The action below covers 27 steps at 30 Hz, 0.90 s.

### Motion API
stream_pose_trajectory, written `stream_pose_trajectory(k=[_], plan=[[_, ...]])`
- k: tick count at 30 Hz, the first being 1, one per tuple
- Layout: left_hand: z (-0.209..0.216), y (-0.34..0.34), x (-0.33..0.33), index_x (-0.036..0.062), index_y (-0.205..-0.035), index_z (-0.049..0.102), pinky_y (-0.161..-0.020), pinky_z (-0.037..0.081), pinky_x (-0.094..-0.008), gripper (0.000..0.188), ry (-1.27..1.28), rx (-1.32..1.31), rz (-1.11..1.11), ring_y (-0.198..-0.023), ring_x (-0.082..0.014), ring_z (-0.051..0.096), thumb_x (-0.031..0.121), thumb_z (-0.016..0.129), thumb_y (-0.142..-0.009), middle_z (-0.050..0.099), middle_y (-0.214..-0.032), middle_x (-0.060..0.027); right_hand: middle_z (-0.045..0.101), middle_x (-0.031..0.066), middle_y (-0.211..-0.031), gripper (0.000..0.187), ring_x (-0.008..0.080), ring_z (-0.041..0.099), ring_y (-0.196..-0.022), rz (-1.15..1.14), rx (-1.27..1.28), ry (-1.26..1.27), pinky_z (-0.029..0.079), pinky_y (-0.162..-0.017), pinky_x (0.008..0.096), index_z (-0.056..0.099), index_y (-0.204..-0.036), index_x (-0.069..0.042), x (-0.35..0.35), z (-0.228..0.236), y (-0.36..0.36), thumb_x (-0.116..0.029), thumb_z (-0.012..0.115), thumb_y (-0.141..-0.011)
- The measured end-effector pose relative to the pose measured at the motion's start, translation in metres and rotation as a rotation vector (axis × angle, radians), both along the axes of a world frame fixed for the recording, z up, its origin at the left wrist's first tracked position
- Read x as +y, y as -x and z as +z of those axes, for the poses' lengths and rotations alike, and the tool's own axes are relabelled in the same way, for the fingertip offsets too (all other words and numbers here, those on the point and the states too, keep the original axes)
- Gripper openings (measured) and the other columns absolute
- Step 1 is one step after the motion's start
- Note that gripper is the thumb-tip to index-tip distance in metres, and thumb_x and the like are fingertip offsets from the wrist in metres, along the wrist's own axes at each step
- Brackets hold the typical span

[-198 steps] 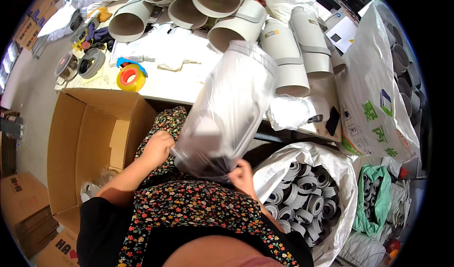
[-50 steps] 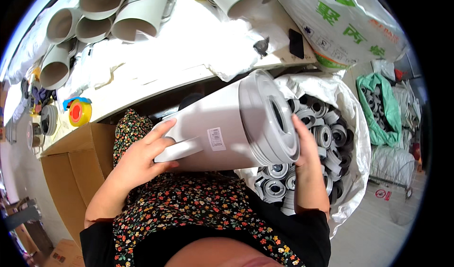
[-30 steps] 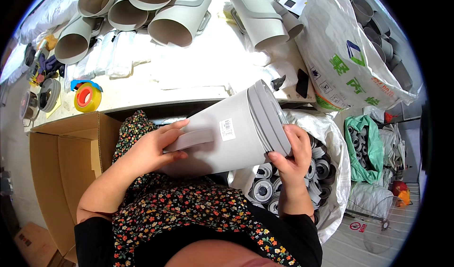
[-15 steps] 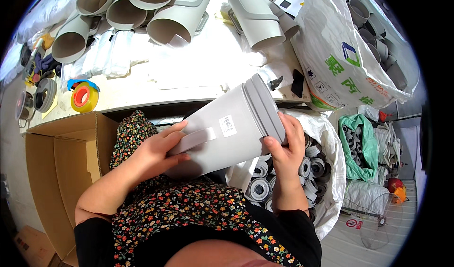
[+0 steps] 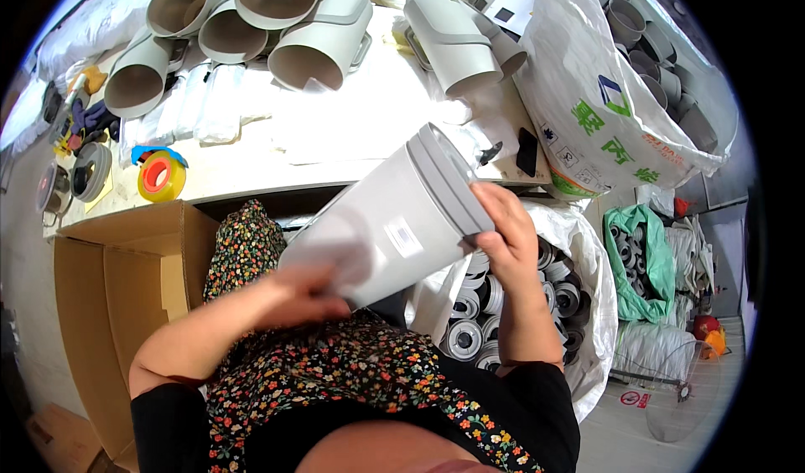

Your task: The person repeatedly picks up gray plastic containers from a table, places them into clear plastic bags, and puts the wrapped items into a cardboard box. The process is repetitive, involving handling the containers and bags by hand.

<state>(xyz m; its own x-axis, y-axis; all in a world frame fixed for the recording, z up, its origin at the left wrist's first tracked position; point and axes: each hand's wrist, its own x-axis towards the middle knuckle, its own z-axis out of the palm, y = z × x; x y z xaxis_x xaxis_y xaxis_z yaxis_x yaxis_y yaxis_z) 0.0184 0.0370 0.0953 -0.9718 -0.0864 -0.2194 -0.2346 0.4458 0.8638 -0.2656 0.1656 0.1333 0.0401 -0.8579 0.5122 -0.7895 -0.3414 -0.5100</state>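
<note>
- Our right hand [image 5: 507,230] has its fingers [image 5: 490,200] wrapped over the collar of the grey pipe fitting [image 5: 394,221], closed on it.
- Our left hand [image 5: 306,293], blurred, cups its narrow end.
- The fitting hangs tilted above our lap, just below the worktop [image 5: 335,137] edge; we should keep both grips firm.
- The sack of rings [image 5: 579,246] sits right of the fitting.

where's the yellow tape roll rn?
Head view, person's left: the yellow tape roll with orange core lies flat near the white table's front edge, just above the open cardboard box and right of a grey tape roll.
</note>
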Motion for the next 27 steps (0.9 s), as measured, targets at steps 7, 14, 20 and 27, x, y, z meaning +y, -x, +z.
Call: stream_pose_trajectory(k=[7,14,20,27], plan=[[-0.027,0.008,0.042,-0.0014,-0.104,0.054,-0.082,0.045,-0.0374,0.029,-0.018,0.139,0.09,-0.091,-0.0359,0.058,0.02,0.058,-0.084,0.059,-0.096,-0.0209,0.057,0.0175,-0.099,0.044,0.0322,0.053,-0.094,-0.137,0.085,-0.229,0.041,-0.083,0.0365,0.054,-0.117,0.001,-0.06,0.023,-0.04,-0.028,0.055,-0.084],[-0.104,-0.042,-0.062,-0.0013,-0.118,0.05,-0.097,0.036,-0.0384,0.045,0.544,0.28,0.967,-0.113,-0.0327,0.049,0.033,0.051,-0.088,0.051,-0.121,-0.0203,0.065,0.0123,-0.072,0.055,0.0227,0.059,-0.07,0.243,-0.712,0.008,0.036,-0.093,0.0449,0.064,-0.077,-0.002,-0.019,-0.058,0.035,-0.048,0.038,-0.091],[-0.06,-0.014,-0.064,0.0028,-0.134,0.032,-0.103,0.03,-0.0409,0.065,-0.376,1.046,0.892,-0.129,-0.0281,0.032,0.05,0.041,-0.091,0.032,-0.14,-0.0169,0.067,0.0154,-0.074,0.037,0.0271,0.064,-0.068,0.545,-0.602,-0.058,0.04,-0.092,0.0441,0.065,-0.08,-0.001,-0.029,-0.025,0.019,-0.032,0.047,-0.091],[-0.092,0.012,-0.033,-0.0016,-0.13,0.041,-0.099,0.035,-0.0323,0.07,-0.724,0.402,0.66,-0.118,-0.0218,0.045,0.055,0.042,-0.089,0.05,-0.126,-0.0133,0.058,0.0151,-0.109,0.027,0.0223,0.056,-0.098,-0.197,-0.359,-0.007,0.043,-0.088,0.032,0.062,-0.094,0.004,-0.169,-0.096,0.037,-0.019,0.064,-0.081]])
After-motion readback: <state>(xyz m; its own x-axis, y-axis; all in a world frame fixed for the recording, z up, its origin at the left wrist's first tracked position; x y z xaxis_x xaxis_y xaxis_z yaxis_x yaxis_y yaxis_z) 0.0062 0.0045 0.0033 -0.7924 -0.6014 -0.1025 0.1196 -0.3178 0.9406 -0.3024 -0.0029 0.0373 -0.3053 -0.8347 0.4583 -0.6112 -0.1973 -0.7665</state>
